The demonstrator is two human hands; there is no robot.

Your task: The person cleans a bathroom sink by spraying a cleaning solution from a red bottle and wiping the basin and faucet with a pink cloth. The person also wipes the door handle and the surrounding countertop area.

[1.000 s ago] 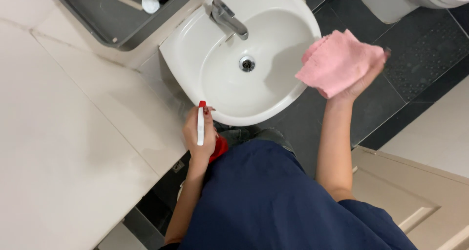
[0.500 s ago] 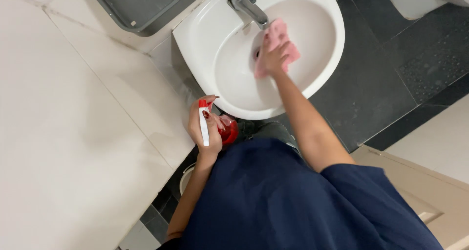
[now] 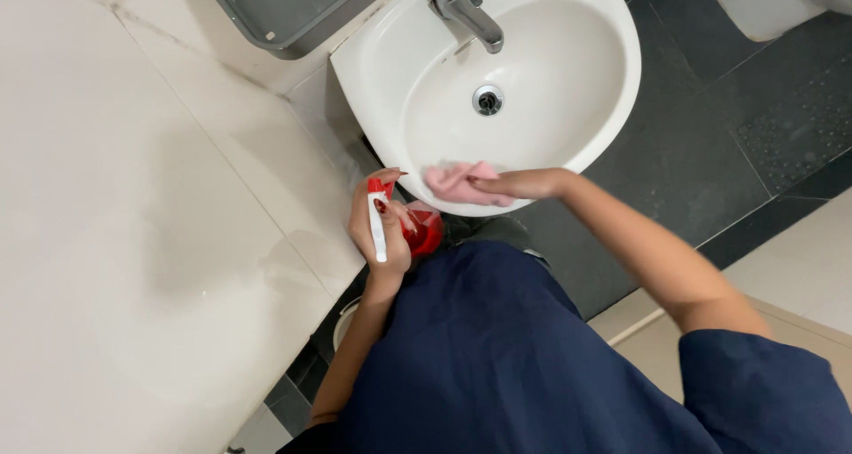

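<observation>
Pressing under right hand (image 3: 524, 185): pink cloth (image 3: 457, 181)

a crumpled pink cloth (image 3: 460, 182) lies pressed against the near front rim of the white basin. a red spray bottle (image 3: 410, 228) with a white trigger sits tilted just below that rim.

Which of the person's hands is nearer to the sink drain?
Right. The right hand presses a pink cloth on the sink's front rim, just below the drain; the left hand holds a red spray bottle outside the basin.
</observation>
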